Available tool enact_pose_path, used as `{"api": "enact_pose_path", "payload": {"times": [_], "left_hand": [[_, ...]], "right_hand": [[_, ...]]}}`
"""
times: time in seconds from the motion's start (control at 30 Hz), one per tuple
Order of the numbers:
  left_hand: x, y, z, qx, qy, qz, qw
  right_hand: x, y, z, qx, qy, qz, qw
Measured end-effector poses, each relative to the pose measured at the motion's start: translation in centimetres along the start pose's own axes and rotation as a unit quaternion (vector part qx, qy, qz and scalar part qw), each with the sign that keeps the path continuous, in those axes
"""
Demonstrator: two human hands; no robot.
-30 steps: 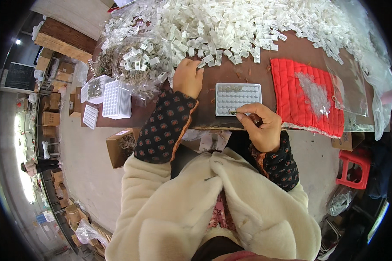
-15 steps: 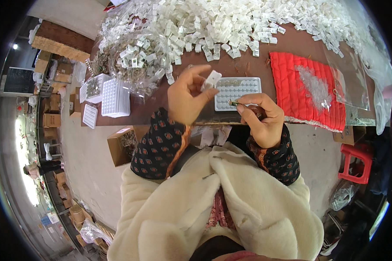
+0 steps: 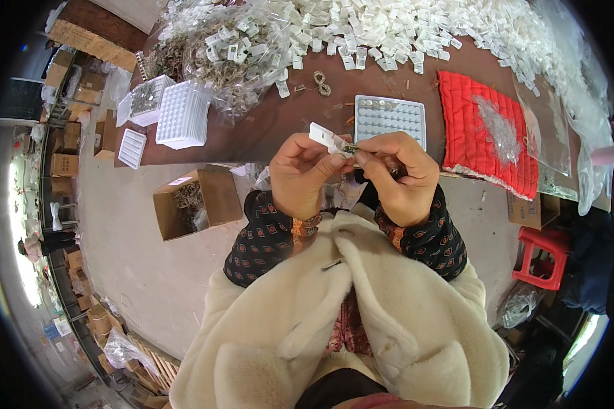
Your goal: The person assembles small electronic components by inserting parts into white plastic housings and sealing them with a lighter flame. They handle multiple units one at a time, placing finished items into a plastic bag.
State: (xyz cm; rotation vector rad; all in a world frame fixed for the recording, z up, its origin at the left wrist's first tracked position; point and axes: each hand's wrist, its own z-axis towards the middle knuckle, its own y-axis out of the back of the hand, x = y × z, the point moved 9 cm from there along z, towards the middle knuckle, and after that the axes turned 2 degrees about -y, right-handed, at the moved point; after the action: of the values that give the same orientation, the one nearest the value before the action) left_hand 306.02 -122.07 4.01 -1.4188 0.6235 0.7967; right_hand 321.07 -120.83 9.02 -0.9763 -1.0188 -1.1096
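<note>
My left hand [image 3: 303, 172] is closed on a small white plastic case [image 3: 326, 138], its lid part standing up and tilted. In my right hand [image 3: 404, 172], thumb and forefinger pinch a tiny green circuit board [image 3: 349, 148], held against the case's near part. Both hands meet in front of the table edge. Just behind my right hand lies a white tray [image 3: 420, 117] with rows of round pockets; several small round pieces sit in its far row. Across the back of the table spreads a heap of similar white cases [image 3: 402, 31].
A red quilted cloth [image 3: 457, 129] with clear small parts lies at the right. Stacked white trays [image 3: 183, 126] and a clear bag of wired parts [image 3: 232, 61] are at the left. A cardboard box [image 3: 218, 198] stands on the floor, a red stool [image 3: 542, 258] at the right.
My hands have come together, nearer to my body. The left brought the white case across to the circuit board in the right; the case now appears opened out. The view has shifted slightly.
</note>
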Motion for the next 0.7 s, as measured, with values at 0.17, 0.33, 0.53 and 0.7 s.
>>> {"api": "enact_pose_path", "payload": {"times": [0.17,0.33,0.53,0.7], "left_hand": [[-1.4,-0.2,-0.3,0.023,-0.069,0.008,0.997],[-2.3,-0.3,-0.5,0.047,-0.1,0.014,0.994],[-2.8,0.3,-0.3,0.038,-0.125,0.048,0.99],[-3.4,0.4,-0.4,0.046,-0.166,0.093,0.981]], "right_hand": [[0.7,-1.3,0.2,0.034,0.011,-0.026,0.999],[0.2,-1.6,0.5,0.012,-0.022,0.019,1.0],[0.6,-2.1,0.9,0.036,-0.016,-0.008,0.999],[0.8,-2.2,0.8,0.066,0.003,-0.063,0.996]]}}
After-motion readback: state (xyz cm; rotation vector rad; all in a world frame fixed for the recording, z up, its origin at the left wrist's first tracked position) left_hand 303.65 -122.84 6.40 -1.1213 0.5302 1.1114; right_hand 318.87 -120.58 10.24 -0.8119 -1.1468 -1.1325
